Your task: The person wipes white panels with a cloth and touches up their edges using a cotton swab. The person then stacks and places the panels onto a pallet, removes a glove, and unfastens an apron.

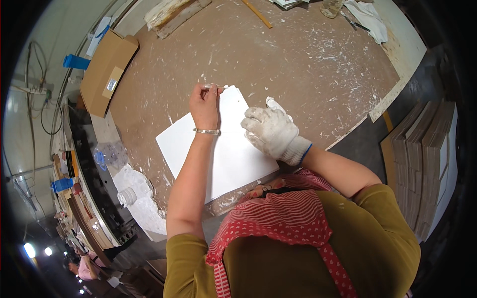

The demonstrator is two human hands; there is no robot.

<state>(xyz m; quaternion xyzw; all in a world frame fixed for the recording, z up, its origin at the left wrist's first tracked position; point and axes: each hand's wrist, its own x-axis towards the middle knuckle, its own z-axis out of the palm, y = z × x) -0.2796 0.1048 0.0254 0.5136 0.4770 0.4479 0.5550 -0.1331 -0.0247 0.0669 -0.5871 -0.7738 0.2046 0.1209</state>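
A white sheet of card or board [233, 164] lies at an angle on the brown worktable, close against my body, with a faint line across it. My left hand [204, 107], bare with a bracelet at the wrist, is over its far corner. Thumb and fingers are pinched on a thin white sliver [222, 87] at that corner. My right hand [271, 131] wears a dirty white knitted glove and rests on the sheet's right edge. Its fingers are curled, and a white tip juts out beyond them; whatever is under the palm is hidden.
A brown cardboard box [102, 74] stands at the table's left edge, near a clear plastic bottle [110, 156]. Far off lie a worn block [171, 17], a yellow strip [257, 14] and a white cloth [367, 21]. Stacked boards [422, 169] stand at right.
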